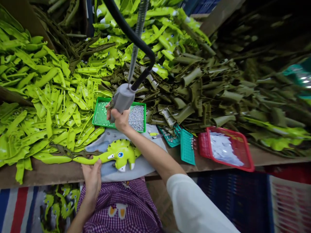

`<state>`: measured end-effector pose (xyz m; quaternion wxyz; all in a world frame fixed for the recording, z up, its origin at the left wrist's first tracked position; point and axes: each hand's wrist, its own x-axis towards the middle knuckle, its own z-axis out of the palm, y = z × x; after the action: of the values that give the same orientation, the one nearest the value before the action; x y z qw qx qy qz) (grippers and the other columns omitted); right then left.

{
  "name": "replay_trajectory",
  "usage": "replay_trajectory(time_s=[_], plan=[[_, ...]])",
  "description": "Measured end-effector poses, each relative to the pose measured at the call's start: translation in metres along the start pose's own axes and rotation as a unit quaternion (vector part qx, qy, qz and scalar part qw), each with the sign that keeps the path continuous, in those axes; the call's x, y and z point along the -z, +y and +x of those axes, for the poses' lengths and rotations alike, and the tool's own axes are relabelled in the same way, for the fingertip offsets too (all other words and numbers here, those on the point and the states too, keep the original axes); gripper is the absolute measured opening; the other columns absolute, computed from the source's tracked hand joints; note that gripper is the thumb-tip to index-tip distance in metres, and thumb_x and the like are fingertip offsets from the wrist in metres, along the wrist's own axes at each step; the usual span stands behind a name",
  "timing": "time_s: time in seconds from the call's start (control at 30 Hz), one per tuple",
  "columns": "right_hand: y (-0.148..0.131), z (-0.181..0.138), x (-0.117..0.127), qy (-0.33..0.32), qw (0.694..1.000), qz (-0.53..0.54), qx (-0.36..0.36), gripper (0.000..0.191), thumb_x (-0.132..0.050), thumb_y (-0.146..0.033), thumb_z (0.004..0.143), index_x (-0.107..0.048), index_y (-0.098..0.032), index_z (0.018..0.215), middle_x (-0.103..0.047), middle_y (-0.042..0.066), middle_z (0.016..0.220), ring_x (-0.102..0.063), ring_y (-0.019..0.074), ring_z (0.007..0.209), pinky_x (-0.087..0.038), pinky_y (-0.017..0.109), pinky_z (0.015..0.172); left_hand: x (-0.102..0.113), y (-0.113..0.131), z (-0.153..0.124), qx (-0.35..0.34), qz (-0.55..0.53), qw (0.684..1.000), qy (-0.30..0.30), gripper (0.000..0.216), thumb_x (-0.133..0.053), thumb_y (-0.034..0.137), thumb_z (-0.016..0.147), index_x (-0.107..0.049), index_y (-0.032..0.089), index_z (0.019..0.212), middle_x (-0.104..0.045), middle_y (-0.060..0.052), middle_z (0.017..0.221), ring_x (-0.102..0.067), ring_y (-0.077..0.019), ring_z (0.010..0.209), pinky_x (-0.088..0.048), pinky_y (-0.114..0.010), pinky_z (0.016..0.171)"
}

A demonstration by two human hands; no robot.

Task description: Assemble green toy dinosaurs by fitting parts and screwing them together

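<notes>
A right hand in a white sleeve is closed round the grip of a smooth grey pistol-shaped power screwdriver. The tool hangs from a black rubber hose and a ribbed metal cable above a green perforated plastic tray of small shiny silver screws.

The left hand lies flat, fingers stretched, its tips pressing the tail of a glossy lime-green plastic dinosaur toy without curling round it. The toy has a blue painted eye and white horns, and lies on its side on a grey cloth at the front edge of the worn wooden bench, just below the tray.

Heaps of lime-green moulded shells crowd the left of the bench and duller olive plastic parts crowd the back. To the right sit teal mesh trays and a red mesh basket of white pieces.
</notes>
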<state>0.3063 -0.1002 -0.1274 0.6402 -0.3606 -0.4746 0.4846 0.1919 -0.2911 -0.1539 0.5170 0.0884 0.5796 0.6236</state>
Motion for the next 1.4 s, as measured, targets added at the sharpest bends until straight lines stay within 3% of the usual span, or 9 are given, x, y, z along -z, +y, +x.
replay_trajectory(time_s=[0.2, 0.33, 0.53, 0.67, 0.83, 0.97, 1.07, 1.2, 1.4], plan=[[0.003, 0.0, 0.008, 0.006, 1.0, 0.009, -0.01, 0.039, -0.064, -0.058, 0.069, -0.06, -0.019, 0.072, -0.052, -0.006, 0.047, -0.049, 0.0081, 0.038, -0.042, 0.023, 0.041, -0.003, 0.003, -0.001, 0.006, 0.019, 1.0, -0.006, 0.059, -0.079, 0.018, 0.061, -0.052, 0.03, 0.111, -0.062, -0.002, 0.113, -0.063, -0.0162, 0.1, -0.054, -0.025, 0.078], [0.001, -0.002, 0.01, 0.007, 1.0, 0.028, -0.003, 0.043, -0.065, -0.061, 0.067, -0.062, -0.019, 0.074, -0.053, -0.006, 0.048, -0.049, 0.0081, 0.038, -0.041, 0.023, 0.039, -0.001, 0.001, 0.0, 0.008, 0.014, 1.0, -0.002, 0.051, -0.079, 0.018, 0.06, -0.053, 0.027, 0.103, -0.062, -0.001, 0.106, -0.063, -0.0133, 0.09, -0.054, -0.024, 0.076], [0.003, -0.006, 0.008, 0.0, 1.0, -0.008, -0.014, 0.043, -0.063, -0.062, 0.068, -0.059, -0.019, 0.065, -0.052, -0.005, 0.046, -0.05, 0.0089, 0.039, -0.043, 0.024, 0.042, 0.001, -0.001, 0.0, 0.006, 0.02, 1.0, -0.009, 0.053, -0.078, 0.017, 0.062, -0.052, 0.03, 0.107, -0.06, 0.001, 0.108, -0.063, -0.0134, 0.092, -0.053, -0.025, 0.075], [0.004, -0.003, 0.006, 0.009, 1.0, -0.028, -0.006, 0.041, -0.062, -0.061, 0.07, -0.06, -0.02, 0.068, -0.052, -0.006, 0.047, -0.049, 0.0086, 0.04, -0.043, 0.025, 0.043, 0.0, 0.001, -0.001, 0.0, 0.026, 1.0, -0.004, 0.048, -0.077, 0.017, 0.061, -0.052, 0.029, 0.1, -0.059, 0.003, 0.103, -0.061, -0.013, 0.09, -0.053, -0.025, 0.074], [-0.037, -0.005, 0.01, 0.035, 0.999, -0.009, 0.037, 0.051, -0.056, -0.072, 0.068, -0.061, -0.022, 0.081, -0.049, -0.007, 0.047, -0.048, 0.0082, 0.039, -0.039, 0.023, 0.04, -0.001, 0.004, 0.0, 0.01, 0.018, 1.0, -0.007, 0.045, -0.076, 0.019, 0.061, -0.05, 0.028, 0.096, -0.057, 0.003, 0.101, -0.059, -0.0115, 0.087, -0.053, -0.025, 0.073], [-0.088, -0.04, 0.026, 0.023, 0.994, 0.068, 0.083, 0.052, -0.06, -0.076, 0.062, -0.061, -0.027, 0.08, -0.045, -0.008, 0.043, -0.044, 0.009, 0.034, -0.037, 0.023, 0.033, -0.002, 0.006, 0.0, 0.023, 0.012, 1.0, -0.006, 0.043, -0.077, 0.019, 0.061, -0.049, 0.026, 0.094, -0.055, 0.004, 0.098, -0.059, -0.0109, 0.086, -0.053, -0.025, 0.071], [-0.104, -0.07, 0.038, 0.002, 0.996, 0.066, 0.063, 0.051, -0.065, -0.074, 0.061, -0.063, -0.027, 0.08, -0.048, -0.007, 0.044, -0.046, 0.0106, 0.036, -0.04, 0.025, 0.034, -0.002, 0.005, 0.0, 0.019, 0.01, 1.0, 0.0, 0.044, -0.077, 0.018, 0.059, -0.049, 0.026, 0.092, -0.054, 0.006, 0.094, -0.059, -0.0088, 0.079, -0.052, -0.025, 0.072], [-0.091, -0.088, 0.044, 0.036, 0.997, 0.047, 0.049, 0.056, -0.061, -0.079, 0.059, -0.059, -0.025, 0.076, -0.044, -0.007, 0.042, -0.042, 0.0098, 0.032, -0.035, 0.025, 0.032, -0.003, 0.004, -0.001, 0.011, 0.006, 1.0, 0.003, 0.045, -0.077, 0.018, 0.058, -0.049, 0.025, 0.093, -0.054, 0.006, 0.092, -0.058, -0.0087, 0.078, -0.053, -0.026, 0.072], [-0.08, -0.086, 0.045, 0.022, 0.998, 0.05, 0.003, 0.056, -0.065, -0.076, 0.055, -0.057, -0.024, 0.074, -0.044, -0.008, 0.041, -0.044, 0.0098, 0.034, -0.036, 0.025, 0.035, -0.004, 0.003, -0.002, -0.005, -0.004, 1.0, 0.006, 0.049, -0.078, 0.015, 0.055, -0.048, 0.025, 0.093, -0.053, 0.005, 0.092, -0.057, -0.0084, 0.078, -0.054, -0.024, 0.071]])
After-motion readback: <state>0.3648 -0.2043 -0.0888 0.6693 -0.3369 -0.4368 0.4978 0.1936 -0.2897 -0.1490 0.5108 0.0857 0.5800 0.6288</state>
